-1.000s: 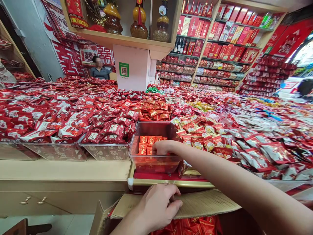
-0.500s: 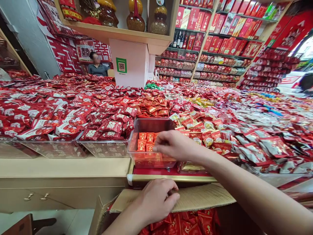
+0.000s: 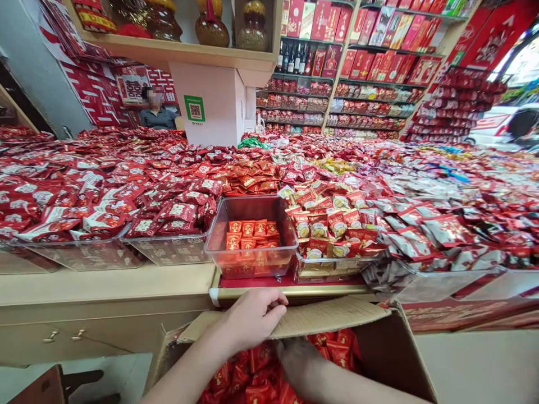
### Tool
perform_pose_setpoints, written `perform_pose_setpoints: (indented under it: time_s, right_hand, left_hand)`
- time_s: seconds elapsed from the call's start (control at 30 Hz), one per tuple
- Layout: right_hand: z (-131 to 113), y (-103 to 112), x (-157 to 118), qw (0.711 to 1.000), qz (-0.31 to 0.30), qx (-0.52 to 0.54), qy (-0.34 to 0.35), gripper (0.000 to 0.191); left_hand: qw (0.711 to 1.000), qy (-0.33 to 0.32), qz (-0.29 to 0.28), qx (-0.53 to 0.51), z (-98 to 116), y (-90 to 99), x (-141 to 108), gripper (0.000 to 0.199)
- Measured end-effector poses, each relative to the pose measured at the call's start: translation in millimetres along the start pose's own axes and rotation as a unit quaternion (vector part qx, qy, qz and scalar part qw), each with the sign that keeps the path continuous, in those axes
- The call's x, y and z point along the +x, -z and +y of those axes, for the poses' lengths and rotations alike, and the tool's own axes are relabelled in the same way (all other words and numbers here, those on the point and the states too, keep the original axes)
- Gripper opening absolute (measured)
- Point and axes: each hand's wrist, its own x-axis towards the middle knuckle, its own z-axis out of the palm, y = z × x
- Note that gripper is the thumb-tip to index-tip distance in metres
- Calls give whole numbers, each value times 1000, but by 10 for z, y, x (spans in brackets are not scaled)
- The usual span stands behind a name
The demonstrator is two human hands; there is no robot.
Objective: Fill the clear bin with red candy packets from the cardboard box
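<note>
Fingers of the left hand [image 3: 252, 318] curl part-open, resting on the flap [image 3: 332, 317]; the right hand [image 3: 301, 359] reaches among packets [image 3: 338, 352] in the carton [image 3: 389, 348], grip unreadable. We judge packets light, slippery; pinch edges.

The right hand [image 3: 300, 362] was blurred; its fingertips were hidden, and its grip on any packet [image 3: 259, 393] could not be determined. The flap [image 3: 332, 315] concealed part of the box's [image 3: 410, 350] interior. The bottom edge cut off the box's near side. The top edge cropped the bottles [image 3: 211, 29]. Fine print on the label [image 3: 194, 109] was illegible.
</note>
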Motion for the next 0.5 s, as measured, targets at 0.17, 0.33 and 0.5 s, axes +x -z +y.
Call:
perform_pose_setpoints:
  time_s: [0.17, 0.33, 0.5]
  right_hand:
    - [148, 47, -22, 1000, 2, 16, -10, 65]
    - [121, 24, -40, 999, 34, 31, 18, 46]
    - [63, 123, -119, 998, 60, 23, 21, 33]
  left_hand:
    - [1000, 4, 4, -28, -10, -10, 21, 25]
    - [998, 3, 23, -63, -18, -29, 30, 23]
    - [992, -2, 57, -111, -35, -15, 54, 22]
